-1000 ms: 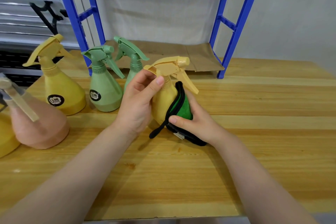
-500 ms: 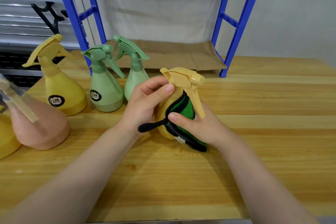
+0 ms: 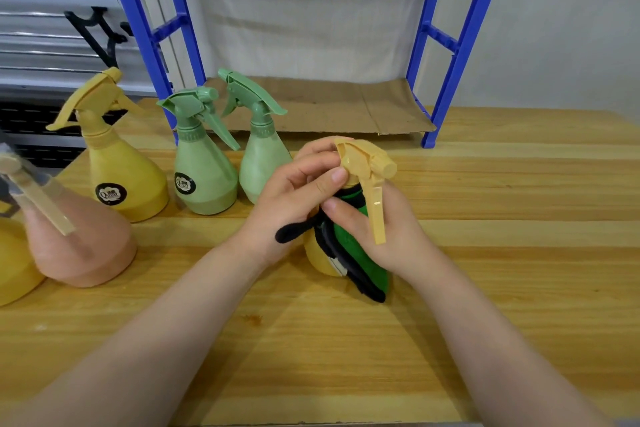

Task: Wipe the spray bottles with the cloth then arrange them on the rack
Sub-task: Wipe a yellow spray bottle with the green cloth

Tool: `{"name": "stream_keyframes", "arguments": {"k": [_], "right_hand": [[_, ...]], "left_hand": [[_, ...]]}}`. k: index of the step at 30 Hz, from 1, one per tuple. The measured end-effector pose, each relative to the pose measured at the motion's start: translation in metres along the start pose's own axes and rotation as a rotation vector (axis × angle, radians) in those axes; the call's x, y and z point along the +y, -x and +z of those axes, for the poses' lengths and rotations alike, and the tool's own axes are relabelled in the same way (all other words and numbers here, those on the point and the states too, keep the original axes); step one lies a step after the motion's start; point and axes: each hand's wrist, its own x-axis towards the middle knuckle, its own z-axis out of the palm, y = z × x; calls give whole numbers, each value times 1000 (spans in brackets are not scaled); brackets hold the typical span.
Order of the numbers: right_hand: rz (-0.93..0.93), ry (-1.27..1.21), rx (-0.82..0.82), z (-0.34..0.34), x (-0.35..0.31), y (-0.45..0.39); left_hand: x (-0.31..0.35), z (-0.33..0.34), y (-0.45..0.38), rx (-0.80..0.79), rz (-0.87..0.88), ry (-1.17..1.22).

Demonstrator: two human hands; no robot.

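Wiping in progress on a yellow spray bottle [image 3: 320, 253] standing on the wooden table [image 3: 485, 253], in front of the blue rack [image 3: 460, 45]. The left hand [image 3: 294, 198] has its grip clamped on the bottle's neck just under the trigger head [image 3: 367, 163], thumb and fingers curled round it. The right hand [image 3: 377, 229] has its grip clamped on the green cloth [image 3: 360, 253], which has a black edge, pressing it against the bottle's body; the trigger lever hangs down across these fingers.

To the left of the held bottle, two green spray bottles [image 3: 204, 180] [image 3: 261, 152] stand just beside one another near the rack's left post. Farther left stand a second yellow spray bottle [image 3: 121, 177], a pink spray bottle [image 3: 79, 246] and, at the frame's edge, part of another yellow bottle [image 3: 14, 267].

The rack's bottom shelf, lined with brown cardboard [image 3: 329, 104], carries no bottle in view. Judged from this, the task is at an early stage: one bottle is being wiped, none has been arranged on the rack, and whether the bottles at the left have been wiped cannot be told.
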Motion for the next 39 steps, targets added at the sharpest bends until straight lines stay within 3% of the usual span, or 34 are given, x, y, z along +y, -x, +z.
{"name": "stream_keyframes", "arguments": {"k": [4, 9, 15, 26, 39], "right_hand": [[49, 45, 121, -9, -1, 0], [-8, 95, 153, -6, 0, 2], [-13, 158, -1, 1, -1, 3], [101, 124, -73, 0, 14, 6], [84, 10, -113, 1, 9, 10]], "left_hand": [[-1, 7, 4, -5, 10, -47], [-4, 19, 5, 46, -5, -81], [5, 15, 3, 164, -18, -6], [11, 6, 3, 235, -75, 155], [28, -7, 0, 387, 84, 277]]}}
